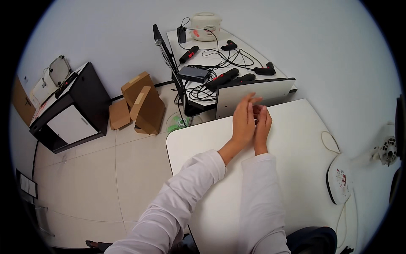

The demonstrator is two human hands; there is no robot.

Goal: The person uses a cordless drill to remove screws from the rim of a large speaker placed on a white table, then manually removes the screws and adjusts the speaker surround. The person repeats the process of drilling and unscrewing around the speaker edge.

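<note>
My left hand [244, 120] and my right hand [263, 125] meet above the far part of the white table [213, 165], near its back edge. Left fingers stretch upward, partly apart, in front of an upright white board [277, 89] with dark edging. The fingers of my right hand are bent and pressed together beside the left palm; whatever may lie between the hands is hidden. Both forearms are in light long sleeves.
Behind stands a desk with tangled cables, black-red handheld devices [220, 80], a rice cooker [205, 27]. Cardboard boxes [146, 110] and a dark cabinet [76, 118] are left. On the right are a white rounded appliance [338, 180] with a cord and a fan [387, 150].
</note>
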